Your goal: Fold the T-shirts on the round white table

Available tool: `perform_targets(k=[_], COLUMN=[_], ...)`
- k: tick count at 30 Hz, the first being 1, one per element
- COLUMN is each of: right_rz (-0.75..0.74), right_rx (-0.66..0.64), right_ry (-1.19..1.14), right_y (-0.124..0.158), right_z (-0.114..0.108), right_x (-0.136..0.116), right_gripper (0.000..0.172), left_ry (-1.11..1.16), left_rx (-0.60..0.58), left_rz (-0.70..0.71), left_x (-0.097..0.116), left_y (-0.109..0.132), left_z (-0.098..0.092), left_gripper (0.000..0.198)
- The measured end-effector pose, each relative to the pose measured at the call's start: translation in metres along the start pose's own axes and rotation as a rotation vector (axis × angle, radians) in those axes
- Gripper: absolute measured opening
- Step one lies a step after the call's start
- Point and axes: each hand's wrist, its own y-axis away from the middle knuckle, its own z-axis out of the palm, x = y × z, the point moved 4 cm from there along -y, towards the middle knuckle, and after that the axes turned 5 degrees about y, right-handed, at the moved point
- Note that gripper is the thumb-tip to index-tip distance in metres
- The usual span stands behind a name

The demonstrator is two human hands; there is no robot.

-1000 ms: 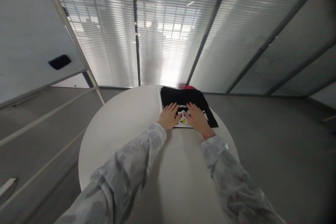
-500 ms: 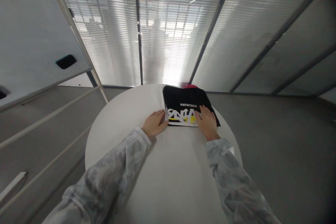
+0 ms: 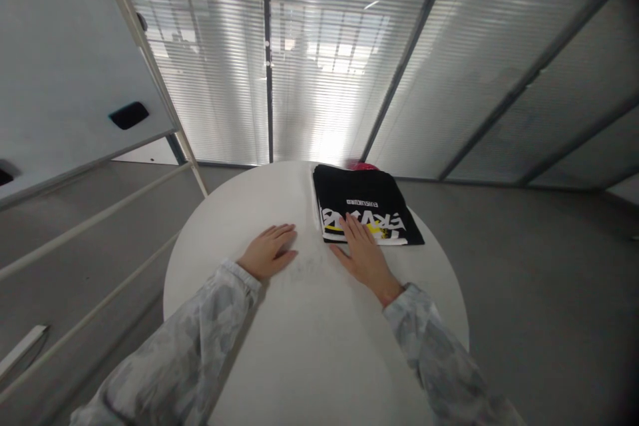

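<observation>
A black folded cloth item with white and yellow lettering [image 3: 359, 186], which looks like a folded T-shirt, lies flat near the far right edge of the round white table [image 3: 309, 346]. Several layers show along its left side. My right hand [image 3: 367, 256] rests on its near edge, fingers stretched over the printed letters and the thumb just off the cloth. To the left, my left hand [image 3: 269, 251] lies on the bare tabletop, fingers stretched out, apart from the cloth. Neither hand grips anything.
Something red [image 3: 364, 166] shows behind the black cloth at the table's far edge. A whiteboard [image 3: 64, 66] on a pale metal frame stands at the left. Beyond the table is a glass partition with blinds [image 3: 319, 100].
My left hand has moved left and nearer to me, off the cloth's left edge. My right hand has slid left and nearer across the lettering, uncovering its right part.
</observation>
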Motion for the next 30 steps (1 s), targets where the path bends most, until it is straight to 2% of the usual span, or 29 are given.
perform_targets(k=[6, 12, 17, 19, 22, 24, 27, 30], right_rz=[-0.041, -0.014, -0.069, -0.048, 0.179, 0.408, 0.676, 0.736], right_rx=[-0.027, -0.025, -0.037, 0.011, 0.203, 0.286, 0.192, 0.085], right_ry=[-0.017, -0.026, -0.082, -0.096, -0.052, -0.018, -0.015, 0.0], right_y=[-0.009, -0.015, -0.016, -0.014, -0.009, -0.005, 0.0, -0.001], right_z=[-0.002, -0.003, -0.01, -0.016, -0.027, -0.029, -0.019, -0.011], right_x=[0.015, 0.017, 0.023, 0.034, 0.068, 0.097, 0.135, 0.157], right_gripper=[0.068, 0.059, 0.062, 0.06, 0.06, 0.072, 0.095, 0.102], left_ry=[0.006, 0.021, 0.05, 0.087, 0.181, 0.289, 0.506, 0.615], left_rx=[0.003, 0.031, 0.047, 0.065, 0.13, 0.169, 0.201, 0.181], left_rz=[0.018, 0.044, 0.026, 0.002, -0.087, -0.197, -0.357, -0.439], left_x=[0.003, 0.006, 0.006, 0.007, 0.01, 0.013, 0.022, 0.037], left_y=[-0.004, -0.006, -0.008, -0.009, -0.017, -0.03, -0.062, -0.097], left_z=[-0.005, -0.007, -0.008, -0.009, -0.007, -0.003, 0.008, 0.022], left_gripper=[0.05, 0.048, 0.043, 0.04, 0.037, 0.037, 0.04, 0.043])
